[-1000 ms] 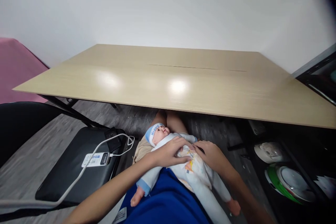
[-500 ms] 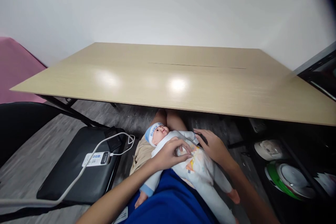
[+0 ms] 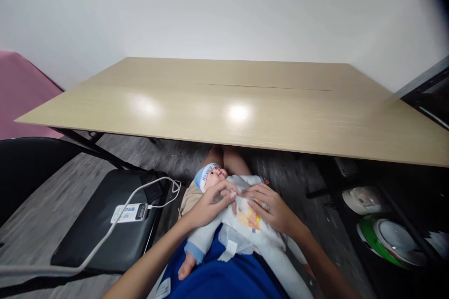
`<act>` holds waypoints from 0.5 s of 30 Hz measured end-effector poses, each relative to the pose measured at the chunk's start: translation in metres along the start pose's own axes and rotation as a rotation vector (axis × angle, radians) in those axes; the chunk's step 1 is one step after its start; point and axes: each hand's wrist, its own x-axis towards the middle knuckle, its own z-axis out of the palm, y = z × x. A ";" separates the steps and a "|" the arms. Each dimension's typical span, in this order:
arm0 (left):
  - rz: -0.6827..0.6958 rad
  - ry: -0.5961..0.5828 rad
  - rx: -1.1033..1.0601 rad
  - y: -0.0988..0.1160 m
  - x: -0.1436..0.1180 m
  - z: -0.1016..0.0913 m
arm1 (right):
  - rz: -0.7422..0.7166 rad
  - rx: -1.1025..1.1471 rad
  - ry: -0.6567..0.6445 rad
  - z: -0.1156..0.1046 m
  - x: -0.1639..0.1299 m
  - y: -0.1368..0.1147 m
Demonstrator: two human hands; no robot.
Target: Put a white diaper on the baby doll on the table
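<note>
A baby doll [image 3: 214, 176] in a white suit and a blue-and-white cap lies across my lap, its head toward the table. My left hand [image 3: 210, 203] pinches the white cloth [image 3: 242, 215] on the doll's chest just below its chin. My right hand [image 3: 271, 208] lies flat on the doll's belly, fingers pointing left and pressing the printed cloth. The two hands' fingertips nearly meet. One bare doll foot [image 3: 185, 268] sticks out at the lower left over my blue garment [image 3: 224, 280].
A wide light-wood table [image 3: 242, 107] stands just ahead, above my knees. On the black chair seat [image 3: 105, 229] to my left lie a power bank [image 3: 128, 212] and a white cable. Bowls and a green-rimmed dish [image 3: 384, 238] sit low on the right.
My left hand moved up toward the doll's neck and pinched the cloth. My right hand slid left onto the doll's belly. The doll's garment now looks bunched and partly loose.
</note>
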 end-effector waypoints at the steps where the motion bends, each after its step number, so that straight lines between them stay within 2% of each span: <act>1: 0.064 0.034 0.136 0.000 0.014 0.002 | -0.014 -0.016 0.019 0.001 -0.001 0.001; 3: 0.155 -0.013 0.407 -0.003 0.051 0.010 | -0.049 -0.061 0.060 0.005 -0.004 0.002; 5: 0.145 -0.119 0.534 -0.010 0.094 0.025 | -0.074 -0.096 0.116 0.008 -0.006 0.003; 7: 0.026 -0.226 0.574 -0.020 0.134 0.043 | -0.070 -0.102 0.195 0.010 -0.009 0.003; 9: -0.129 -0.422 0.486 -0.030 0.159 0.059 | -0.043 -0.085 0.276 0.010 -0.017 0.003; 11: -0.241 -0.559 0.438 -0.038 0.167 0.070 | -0.019 -0.056 0.323 0.006 -0.029 0.001; 12: -0.257 -0.581 0.461 -0.041 0.164 0.072 | 0.000 -0.039 0.327 0.003 -0.037 0.001; 15: -0.212 -0.528 0.667 -0.043 0.147 0.072 | 0.138 0.004 0.238 -0.013 -0.066 0.000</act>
